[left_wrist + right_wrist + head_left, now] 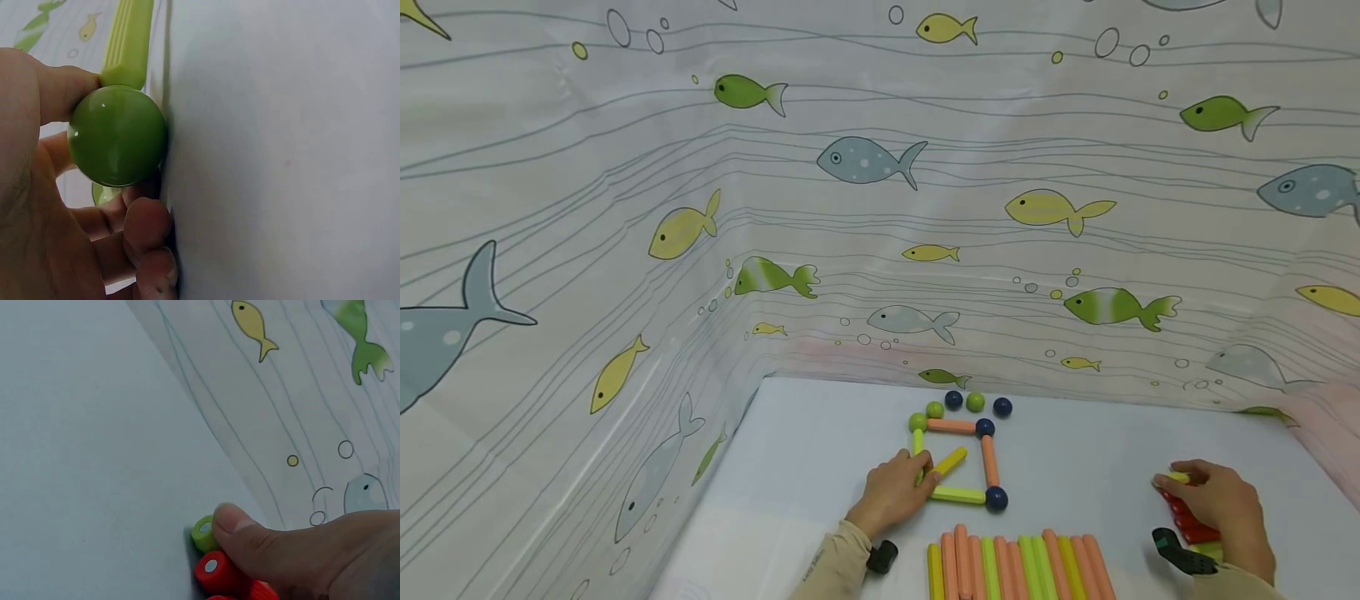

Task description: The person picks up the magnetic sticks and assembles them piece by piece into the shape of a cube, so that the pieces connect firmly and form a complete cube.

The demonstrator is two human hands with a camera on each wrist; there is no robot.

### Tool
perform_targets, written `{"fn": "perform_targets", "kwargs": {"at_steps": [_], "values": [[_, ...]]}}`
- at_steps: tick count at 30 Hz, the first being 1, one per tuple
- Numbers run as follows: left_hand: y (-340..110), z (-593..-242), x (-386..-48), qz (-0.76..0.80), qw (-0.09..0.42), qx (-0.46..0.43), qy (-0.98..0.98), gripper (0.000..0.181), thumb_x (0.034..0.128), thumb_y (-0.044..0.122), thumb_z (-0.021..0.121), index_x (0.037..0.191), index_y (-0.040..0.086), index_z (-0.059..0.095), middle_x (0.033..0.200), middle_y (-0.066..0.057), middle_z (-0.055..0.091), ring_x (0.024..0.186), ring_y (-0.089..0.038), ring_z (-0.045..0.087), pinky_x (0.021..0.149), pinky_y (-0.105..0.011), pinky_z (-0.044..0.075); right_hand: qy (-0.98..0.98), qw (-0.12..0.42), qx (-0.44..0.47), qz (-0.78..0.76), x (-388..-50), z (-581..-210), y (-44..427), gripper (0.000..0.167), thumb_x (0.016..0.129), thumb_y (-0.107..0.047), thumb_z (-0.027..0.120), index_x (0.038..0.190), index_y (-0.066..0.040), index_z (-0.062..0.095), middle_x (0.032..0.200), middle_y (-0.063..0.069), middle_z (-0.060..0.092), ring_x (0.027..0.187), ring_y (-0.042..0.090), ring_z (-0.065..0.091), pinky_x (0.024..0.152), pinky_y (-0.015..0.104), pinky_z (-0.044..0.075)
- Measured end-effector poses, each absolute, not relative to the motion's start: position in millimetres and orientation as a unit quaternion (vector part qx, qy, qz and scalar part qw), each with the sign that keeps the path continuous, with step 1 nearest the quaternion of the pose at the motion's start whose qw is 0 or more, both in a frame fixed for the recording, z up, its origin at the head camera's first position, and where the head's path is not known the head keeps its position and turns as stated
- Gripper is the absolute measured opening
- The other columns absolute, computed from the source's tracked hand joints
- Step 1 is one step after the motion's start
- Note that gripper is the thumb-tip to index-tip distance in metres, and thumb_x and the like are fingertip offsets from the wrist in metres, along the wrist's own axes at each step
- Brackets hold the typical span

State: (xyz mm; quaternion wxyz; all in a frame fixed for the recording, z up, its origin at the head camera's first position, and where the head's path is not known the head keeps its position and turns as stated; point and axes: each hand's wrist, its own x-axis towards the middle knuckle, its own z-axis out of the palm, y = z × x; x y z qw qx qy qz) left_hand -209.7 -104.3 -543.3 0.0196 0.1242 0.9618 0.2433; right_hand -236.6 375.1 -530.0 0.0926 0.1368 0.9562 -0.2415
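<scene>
In the left wrist view a green magnetic ball (117, 135) sits within the curled thumb and fingers of my left hand (895, 492), with a yellow-green rod (127, 47) meeting it. This corner of a four-sided frame is hidden by the hand in the head view. The frame's other parts include orange rods (952, 427), a light green rod (957, 495) and navy balls (996, 498). A yellow rod (952, 460) slants from the left fingers into the frame. At the right, my right hand (1221, 504) pinches a yellow-green rod (204, 534) beside red rods (1187, 518).
Loose navy and green balls (975, 402) lie behind the frame. A row of orange, yellow and green rods (992, 567) spreads along the near side of the white table (1075, 458). Fish-patterned sheeting (865, 233) encloses the back and sides.
</scene>
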Motion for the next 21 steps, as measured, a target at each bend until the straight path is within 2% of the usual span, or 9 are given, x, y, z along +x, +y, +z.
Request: {"fn": "perform_targets", "kwargs": {"at_steps": [5,9,11,14,17,19,21], "values": [[-104.5,-545.6,-210.8,0.243,0.02,0.126,0.962,0.018,0.1049,0.043,0.063,0.102,0.026,0.066,0.079,0.006,0.047,0.061,-0.011,0.042,0.054,-0.028,0.033,0.955,0.069,0.137,-0.253,-237.7,-529.9,372.5,0.083,0.088,-0.059,0.081,0.135,0.006,0.061,0.129,0.04,0.06,0.113,0.058,0.05,0.091,0.066,0.046],[-104.4,-544.8,-210.6,0.243,0.02,0.127,0.962,0.018,0.1049,0.043,0.063,0.102,0.026,0.066,0.079,0.006,0.047,0.06,-0.012,0.042,0.054,-0.029,0.033,0.953,0.048,0.133,-0.269,-237.0,-527.4,368.7,0.069,0.093,-0.053,0.078,0.13,0.004,0.067,0.127,0.041,0.059,0.113,0.056,0.051,0.09,0.065,0.044],[-104.5,-544.2,-210.3,0.242,0.021,0.126,0.962,0.019,0.1048,0.043,0.063,0.102,0.025,0.066,0.079,0.005,0.047,0.061,-0.012,0.042,0.054,-0.029,0.033,0.953,0.02,0.124,-0.276,-238.3,-525.6,364.1,0.063,0.096,-0.05,0.076,0.128,0.003,0.069,0.126,0.039,0.06,0.111,0.053,0.053,0.089,0.064,0.044],[-105.0,-543.9,-210.4,0.243,0.025,0.124,0.962,0.018,0.105,0.043,0.063,0.102,0.025,0.066,0.079,0.005,0.046,0.061,-0.012,0.043,0.054,-0.029,0.033,0.951,-0.045,0.104,-0.287,-242.7,-521.4,348.2,0.056,0.098,-0.046,0.075,0.126,0.003,0.071,0.123,0.034,0.065,0.104,0.047,0.061,0.081,0.053,0.049],[-105.5,-543.4,-210.1,0.246,0.028,0.124,0.961,0.019,0.1052,0.044,0.063,0.102,0.026,0.065,0.079,0.006,0.046,0.061,-0.012,0.042,0.054,-0.028,0.033,0.947,-0.103,0.059,-0.299,-248.1,-516.2,319.2,0.045,0.099,-0.038,0.076,0.124,0.0,0.073,0.12,0.03,0.07,0.098,0.041,0.067,0.068,0.036,0.048],[-105.7,-543.1,-210.2,0.249,0.027,0.125,0.96,0.018,0.1053,0.044,0.063,0.101,0.026,0.065,0.079,0.006,0.046,0.061,-0.012,0.043,0.055,-0.029,0.033,0.941,-0.129,0.021,-0.313,-251.2,-514.5,293.1,0.036,0.099,-0.029,0.078,0.122,-0.003,0.075,0.119,0.027,0.071,0.096,0.038,0.067,0.065,0.029,0.046],[-105.6,-543.1,-210.5,0.253,0.028,0.125,0.959,0.018,0.1053,0.043,0.063,0.1,0.026,0.065,0.079,0.006,0.046,0.061,-0.012,0.042,0.055,-0.028,0.033,0.935,-0.15,-0.028,-0.321,-254.6,-515.4,264.6,0.027,0.097,-0.021,0.08,0.119,-0.005,0.076,0.116,0.024,0.072,0.095,0.036,0.068,0.067,0.028,0.046]]}}
